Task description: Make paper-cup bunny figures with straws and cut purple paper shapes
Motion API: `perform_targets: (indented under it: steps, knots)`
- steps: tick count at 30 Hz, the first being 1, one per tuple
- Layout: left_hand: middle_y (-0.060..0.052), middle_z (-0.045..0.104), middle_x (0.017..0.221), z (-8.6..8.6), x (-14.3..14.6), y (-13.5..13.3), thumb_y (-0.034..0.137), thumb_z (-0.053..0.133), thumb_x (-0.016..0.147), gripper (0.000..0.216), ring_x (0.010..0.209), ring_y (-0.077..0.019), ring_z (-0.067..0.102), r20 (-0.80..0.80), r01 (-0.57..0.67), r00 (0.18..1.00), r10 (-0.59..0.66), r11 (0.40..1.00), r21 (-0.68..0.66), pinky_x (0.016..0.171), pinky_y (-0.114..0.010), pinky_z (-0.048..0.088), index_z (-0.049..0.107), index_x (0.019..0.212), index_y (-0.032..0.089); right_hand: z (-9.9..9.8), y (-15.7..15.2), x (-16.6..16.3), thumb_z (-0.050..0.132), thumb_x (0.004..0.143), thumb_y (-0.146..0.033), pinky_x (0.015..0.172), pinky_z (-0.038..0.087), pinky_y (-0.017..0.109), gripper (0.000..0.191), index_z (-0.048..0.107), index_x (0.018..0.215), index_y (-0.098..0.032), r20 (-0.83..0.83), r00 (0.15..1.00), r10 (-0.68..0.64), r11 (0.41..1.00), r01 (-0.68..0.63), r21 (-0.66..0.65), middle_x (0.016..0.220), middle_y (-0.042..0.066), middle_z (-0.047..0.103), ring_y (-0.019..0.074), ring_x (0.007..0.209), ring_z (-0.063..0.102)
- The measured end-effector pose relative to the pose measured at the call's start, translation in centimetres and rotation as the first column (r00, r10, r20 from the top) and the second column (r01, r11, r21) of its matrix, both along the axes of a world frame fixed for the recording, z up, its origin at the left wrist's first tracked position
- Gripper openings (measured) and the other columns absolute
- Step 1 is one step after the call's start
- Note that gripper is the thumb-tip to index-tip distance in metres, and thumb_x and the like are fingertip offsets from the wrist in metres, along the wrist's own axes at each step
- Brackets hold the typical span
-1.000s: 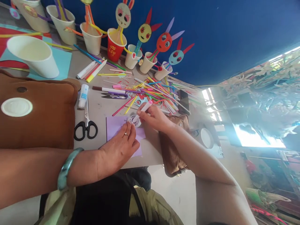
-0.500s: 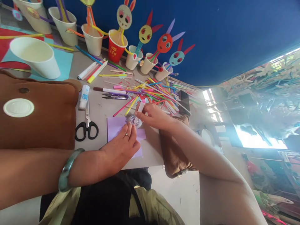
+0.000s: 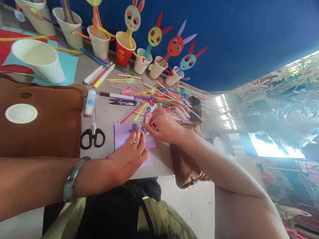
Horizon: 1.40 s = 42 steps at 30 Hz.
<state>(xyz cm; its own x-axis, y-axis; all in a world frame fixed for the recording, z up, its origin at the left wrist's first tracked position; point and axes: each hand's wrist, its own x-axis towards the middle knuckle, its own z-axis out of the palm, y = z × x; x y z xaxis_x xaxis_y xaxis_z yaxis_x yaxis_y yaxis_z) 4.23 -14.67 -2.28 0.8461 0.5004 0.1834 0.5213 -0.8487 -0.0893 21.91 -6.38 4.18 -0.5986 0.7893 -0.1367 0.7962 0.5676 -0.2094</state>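
A sheet of purple paper [image 3: 121,131] lies on the table in front of me. On its upper edge sits a small clear ring that looks like a roll of tape [image 3: 141,127], partly hidden by my fingers. The fingertips of my left hand [image 3: 129,154] are together and press the ring against the paper. My right hand [image 3: 163,125] grips a white marker [image 3: 147,119] with a pink end, held upright at the ring. Its tip is hidden behind the fingers. Black-handled scissors [image 3: 92,136] and a glue stick [image 3: 89,103] lie to the left.
Colourful sticks [image 3: 164,96], markers [image 3: 101,75] and purple snips [image 3: 123,102] lie beyond my hands. Paper cups with rabbit-faced figures [image 3: 175,46] line the wall. A brown bag [image 3: 42,136] is on the left, a phone [image 3: 196,108] on the right.
My right hand has turned and shifted slightly, with the marker now more upright and lower at the ring. The left hand stays in place on the ring.
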Motion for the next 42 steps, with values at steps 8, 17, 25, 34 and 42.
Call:
perform_targets:
  steps: [8, 17, 25, 34, 42]
  knots:
    - [-0.03, 0.058, 0.138, -0.2, 0.0, 0.0, 0.028, 0.071, 0.081, 0.03, 0.132, -0.0443, 0.054, 0.015, 0.011, 1.0, -0.01, 0.999, -0.035, 0.109, -0.058, 0.039, 0.065, 0.104, 0.009, -0.1, -0.5, -0.1, 0.045, 0.096, -0.025, 0.091, 0.035, 0.041, 0.024, 0.057, 0.076, -0.019, -0.034, 0.996, 0.084, 0.994, -0.081, 0.079, 0.062, 0.001, 0.055, 0.018, 0.062, 0.046]
    - [-0.03, 0.058, 0.137, -0.3, -0.1, -0.1, 0.032, 0.074, 0.078, 0.036, 0.132, -0.0467, 0.053, 0.02, 0.015, 1.0, -0.015, 1.0, -0.011, 0.113, -0.061, 0.033, 0.066, 0.104, 0.009, -0.8, -0.7, 0.6, 0.045, 0.097, -0.025, 0.093, 0.034, 0.041, 0.019, 0.057, 0.084, -0.021, -0.149, 0.98, 0.133, 0.987, -0.118, 0.104, 0.072, 0.001, 0.063, 0.0173, 0.068, 0.054]
    - [-0.032, 0.059, 0.135, -0.1, -0.1, -0.1, 0.03, 0.07, 0.082, 0.03, 0.129, -0.0465, 0.056, 0.028, 0.01, 1.0, -0.01, 1.0, -0.003, 0.112, -0.06, 0.035, 0.065, 0.101, 0.008, -1.4, -1.1, 1.1, 0.047, 0.1, -0.029, 0.095, 0.036, 0.04, 0.02, 0.059, 0.086, -0.022, -0.247, 0.952, 0.179, 0.981, -0.152, 0.125, 0.082, 0.003, 0.071, 0.0185, 0.076, 0.061]
    - [-0.032, 0.054, 0.14, 0.0, 0.1, -0.1, 0.023, 0.069, 0.085, 0.024, 0.134, -0.048, 0.05, 0.031, -0.002, 0.999, 0.006, 0.992, -0.127, 0.108, -0.064, 0.038, 0.064, 0.103, 0.009, -0.8, -2.0, 2.8, 0.052, 0.099, -0.033, 0.096, 0.044, 0.044, 0.016, 0.064, 0.093, -0.025, -0.46, 0.887, 0.035, 0.993, 0.019, 0.113, 0.088, 0.003, 0.075, 0.0209, 0.083, 0.067]
    - [-0.031, 0.056, 0.138, -0.5, 0.1, -0.2, 0.022, 0.072, 0.084, 0.023, 0.132, -0.0443, 0.052, 0.053, -0.01, 0.998, 0.014, 0.996, -0.083, 0.107, -0.062, 0.04, 0.062, 0.099, 0.009, -1.8, -3.4, 3.9, 0.056, 0.097, -0.028, 0.097, 0.045, 0.044, 0.018, 0.063, 0.113, -0.025, -0.463, 0.883, -0.08, 0.99, 0.123, 0.064, 0.107, 0.006, 0.075, 0.0231, 0.1, 0.066]
